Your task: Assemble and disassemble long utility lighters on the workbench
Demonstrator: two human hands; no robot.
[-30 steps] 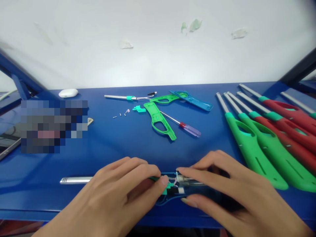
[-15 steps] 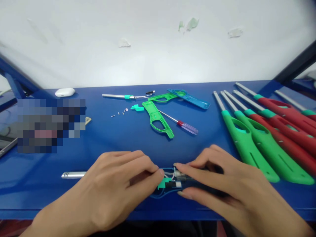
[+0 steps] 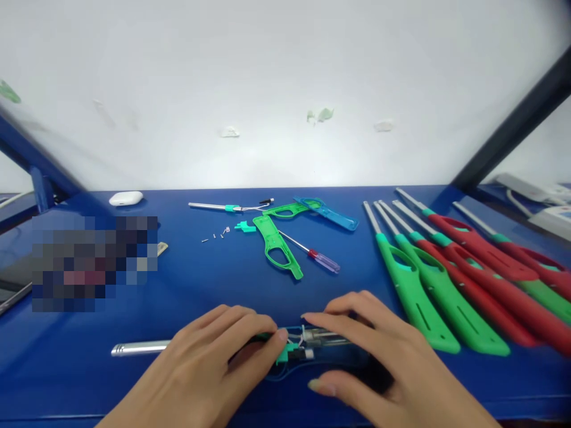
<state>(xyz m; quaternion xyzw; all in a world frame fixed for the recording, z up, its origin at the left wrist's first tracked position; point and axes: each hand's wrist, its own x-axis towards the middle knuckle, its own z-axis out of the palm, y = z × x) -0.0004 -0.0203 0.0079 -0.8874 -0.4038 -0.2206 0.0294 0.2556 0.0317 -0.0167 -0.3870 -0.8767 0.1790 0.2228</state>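
Note:
An opened blue gas lighter lies along the front of the table, its silver barrel point(image 3: 138, 348) pointing left. Its half shell point(image 3: 279, 375) exposes thin wires, a turquoise trigger point(image 3: 282, 355), a black igniter piece with a white end point(image 3: 301, 353) and a clear fuel tank point(image 3: 328, 337). My left hand point(image 3: 214, 356) is closed on the lighter's middle, thumb and index finger pressed together at the wires; its fingers hide part of the shell. My right hand point(image 3: 379, 351) arches over the tank end with thumb and index finger spread, the index fingertip close to the tank's valve.
Green shell halves point(image 3: 279, 252), a blue shell half point(image 3: 332, 217), a screwdriver point(image 3: 323, 260), a loose barrel point(image 3: 209, 207), a turquoise trigger piece point(image 3: 245, 227) and small screws point(image 3: 214, 236) lie beyond my hands. Several green lighters point(image 3: 414, 297) and red lighters point(image 3: 482, 244) lie right. A white case point(image 3: 126, 198) sits back left.
My right thumb has moved away from the shell, widening the gap to the index finger. My left hand keeps its hold. The view has tilted upward, so everything sits lower.

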